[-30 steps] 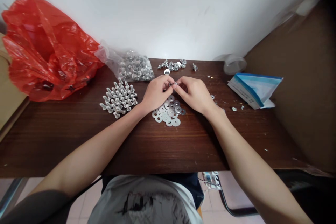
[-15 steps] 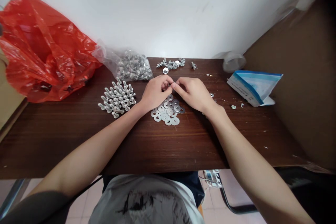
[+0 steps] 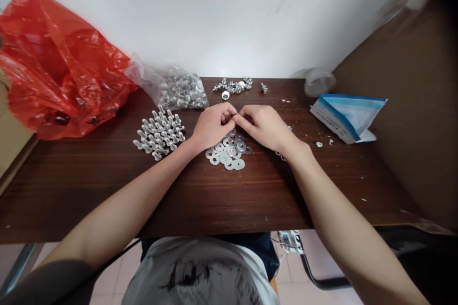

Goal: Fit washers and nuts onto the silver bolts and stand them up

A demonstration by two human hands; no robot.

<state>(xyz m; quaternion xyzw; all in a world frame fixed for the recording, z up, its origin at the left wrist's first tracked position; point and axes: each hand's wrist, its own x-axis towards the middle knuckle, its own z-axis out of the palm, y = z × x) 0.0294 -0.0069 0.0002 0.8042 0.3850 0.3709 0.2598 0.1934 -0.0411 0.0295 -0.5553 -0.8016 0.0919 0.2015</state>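
Note:
My left hand (image 3: 213, 124) and my right hand (image 3: 263, 124) meet fingertip to fingertip above the middle of the table. Both are closed in a pinch around a small dark metal piece that the fingers mostly hide; its kind cannot be made out. Just below them lies a loose pile of flat washers (image 3: 224, 157), some overlapping. To the left of my left hand, several bolts (image 3: 157, 133) stand on their heads in a cluster. Beyond my hands sits a small group of bolts fitted with washers (image 3: 234, 87). My right wrist partly covers some small rings (image 3: 282, 156).
A clear bag of metal hardware (image 3: 184, 90) lies at the back, beside a red plastic bag (image 3: 64, 66). On the right are a blue-and-white packet (image 3: 348, 116), a clear plastic cup (image 3: 319, 82) and white scraps (image 3: 318, 144). A brown panel (image 3: 404, 119) borders the right side.
The view has shifted very slightly. Both hands keep their pinch in the same place, and a few more rings show beside my right wrist.

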